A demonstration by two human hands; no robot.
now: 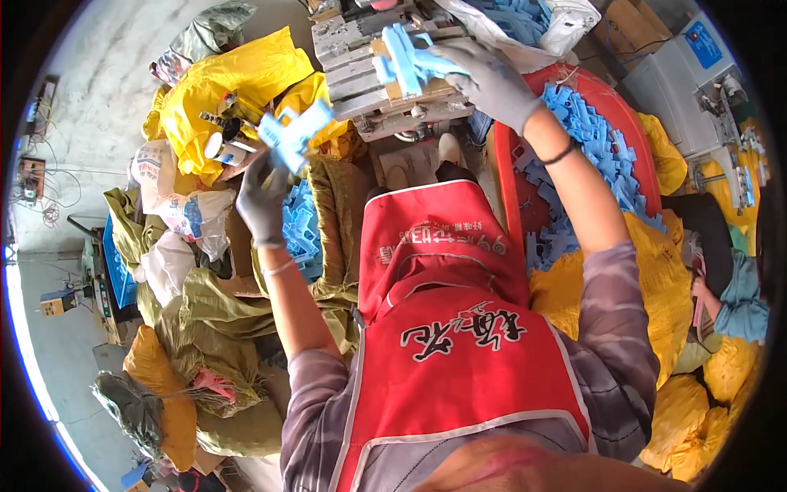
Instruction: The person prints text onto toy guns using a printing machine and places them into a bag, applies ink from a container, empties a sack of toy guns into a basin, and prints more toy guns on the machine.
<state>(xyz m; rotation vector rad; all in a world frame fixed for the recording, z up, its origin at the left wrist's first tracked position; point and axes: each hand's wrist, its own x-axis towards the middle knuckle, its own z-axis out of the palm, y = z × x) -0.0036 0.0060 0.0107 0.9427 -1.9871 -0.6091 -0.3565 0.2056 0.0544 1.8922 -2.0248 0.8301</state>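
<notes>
By the right edge of the machine bed [351, 78], the right hand [498, 88] gripped one blue part [407, 61] — best kept square and steady — the left hand [261, 201] another [293, 134].

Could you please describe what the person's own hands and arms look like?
The left hand and right hand wear grey, close-fitting gloves. A thin pale band circles the left wrist; a thin dark band circles the right. Patterned purple-grey fabric sleeves end near the elbows.
</notes>
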